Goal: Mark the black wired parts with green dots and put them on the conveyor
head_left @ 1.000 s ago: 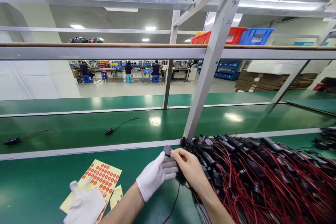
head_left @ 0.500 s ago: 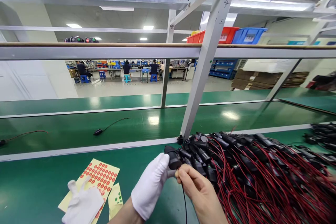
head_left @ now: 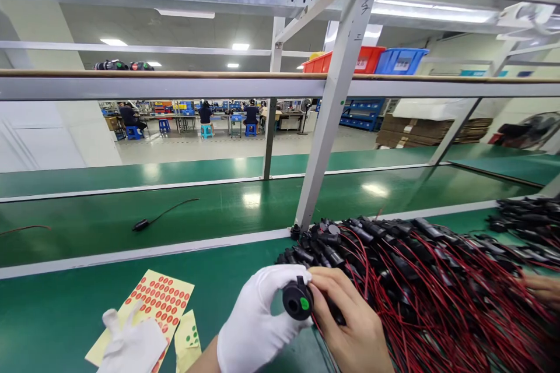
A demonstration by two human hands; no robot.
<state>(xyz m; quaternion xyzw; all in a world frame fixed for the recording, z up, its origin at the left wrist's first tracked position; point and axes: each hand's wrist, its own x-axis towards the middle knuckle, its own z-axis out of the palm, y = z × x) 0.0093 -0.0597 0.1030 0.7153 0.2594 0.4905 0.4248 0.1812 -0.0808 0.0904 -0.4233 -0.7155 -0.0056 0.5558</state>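
Note:
My left hand, in a white glove, grips a black cylindrical socket between thumb and fingers. The socket's round end faces me, with a hole in it and a green round sticker. My right hand, bare, is closed on the socket's right side. Its fingers partly hide a black part and thin wires that hang below. Right beside my hands lies a big heap of black sockets with red and black wires.
Left on the green bench lie a sheet of red round stickers, a paper piece with green stickers and a white glove. One wired black part rests on the belt behind. A metal post rises ahead. Another person's hand is at far right.
The socket has been turned so its round end with the green sticker faces me. My right hand has moved from the cable up to the socket's side. The view has shifted slightly right.

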